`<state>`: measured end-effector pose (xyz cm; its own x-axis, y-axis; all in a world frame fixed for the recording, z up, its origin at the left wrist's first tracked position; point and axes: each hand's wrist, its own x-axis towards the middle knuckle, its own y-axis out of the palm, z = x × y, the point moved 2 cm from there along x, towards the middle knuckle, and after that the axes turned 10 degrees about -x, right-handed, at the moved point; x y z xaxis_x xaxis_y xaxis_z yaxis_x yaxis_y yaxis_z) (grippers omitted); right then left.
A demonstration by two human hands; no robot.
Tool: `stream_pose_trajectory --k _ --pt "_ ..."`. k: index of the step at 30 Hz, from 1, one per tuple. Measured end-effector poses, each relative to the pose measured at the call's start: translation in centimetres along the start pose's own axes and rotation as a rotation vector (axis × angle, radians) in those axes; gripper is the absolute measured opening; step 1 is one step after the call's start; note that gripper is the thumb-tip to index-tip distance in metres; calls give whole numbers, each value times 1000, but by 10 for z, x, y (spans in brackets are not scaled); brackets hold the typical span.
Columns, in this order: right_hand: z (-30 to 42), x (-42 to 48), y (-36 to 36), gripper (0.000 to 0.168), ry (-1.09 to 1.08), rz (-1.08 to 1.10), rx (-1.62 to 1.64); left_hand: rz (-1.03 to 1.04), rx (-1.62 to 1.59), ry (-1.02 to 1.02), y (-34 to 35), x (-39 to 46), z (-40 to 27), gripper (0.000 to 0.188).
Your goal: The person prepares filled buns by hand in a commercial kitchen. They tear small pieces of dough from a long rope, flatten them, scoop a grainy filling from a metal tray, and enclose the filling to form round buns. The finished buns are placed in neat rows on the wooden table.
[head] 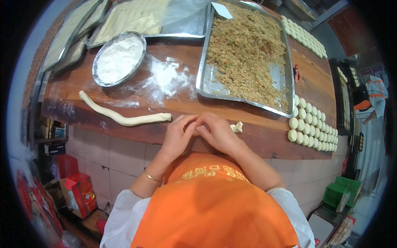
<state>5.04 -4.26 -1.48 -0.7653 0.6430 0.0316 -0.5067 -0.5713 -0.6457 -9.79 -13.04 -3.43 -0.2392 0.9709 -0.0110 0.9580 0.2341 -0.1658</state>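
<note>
My left hand and my right hand meet at the table's near edge, fingertips curled together. Whatever may lie between the fingers is hidden by them. A long rope of pale dough lies to the left, its cut end close beside my left hand. Just right of my right hand, small torn dough pieces rest on the wooden table. Beyond the hands is a metal tray of crumbly brown filling, with a white scraper at its far edge.
A metal bowl of white flour stands at the left, near scattered flour. Rows of round dough pieces sit at the right, with more rounds farther back. Trays with dough sheets line the far left. Another person is at far right.
</note>
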Motion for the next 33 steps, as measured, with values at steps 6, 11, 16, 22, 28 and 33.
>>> stream_pose_trajectory --k 6,11,16,22,28,33 --pt "-16 -27 -40 13 7 -233 -242 24 218 170 13 -9 8 27" --pt "-42 -56 -66 12 107 -340 -436 154 230 306 21 -22 1 36" --pt "-46 -70 -70 16 119 -283 -479 333 249 428 30 -14 -3 33" --pt "-32 -65 -53 28 -2 -161 -603 284 304 375 27 -8 6 31" --pt "-45 -59 -43 23 -40 -193 -587 50 -195 -138 24 -6 16 23" --pt "-37 -49 -38 19 3 -203 -377 -30 160 47 11 -2 12 15"
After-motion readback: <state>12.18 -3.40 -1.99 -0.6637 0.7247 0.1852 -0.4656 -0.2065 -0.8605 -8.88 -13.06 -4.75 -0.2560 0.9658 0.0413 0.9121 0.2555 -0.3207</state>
